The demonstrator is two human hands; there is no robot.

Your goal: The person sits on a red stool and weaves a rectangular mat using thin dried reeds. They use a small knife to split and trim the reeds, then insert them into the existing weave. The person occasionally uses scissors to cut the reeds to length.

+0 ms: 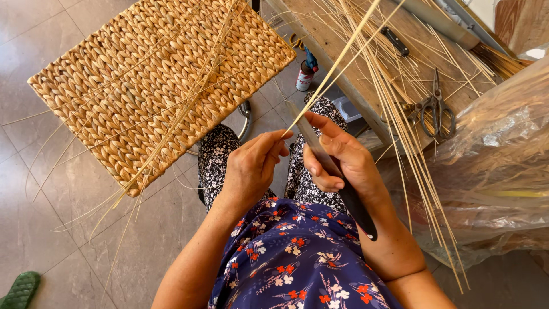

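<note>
Pale straw strip [337,63] is pinched in the left hand [251,166] against a long knife blade [329,166], gripped in the closed right hand [343,163], seemingly for splitting, above the lap beside the desk [343,51].

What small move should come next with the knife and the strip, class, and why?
Probably draw the knife a little further along the strip. The right hand holds the blade against the strip where the left hand pinches it, and most of the strip lies beyond, uncut.
</note>
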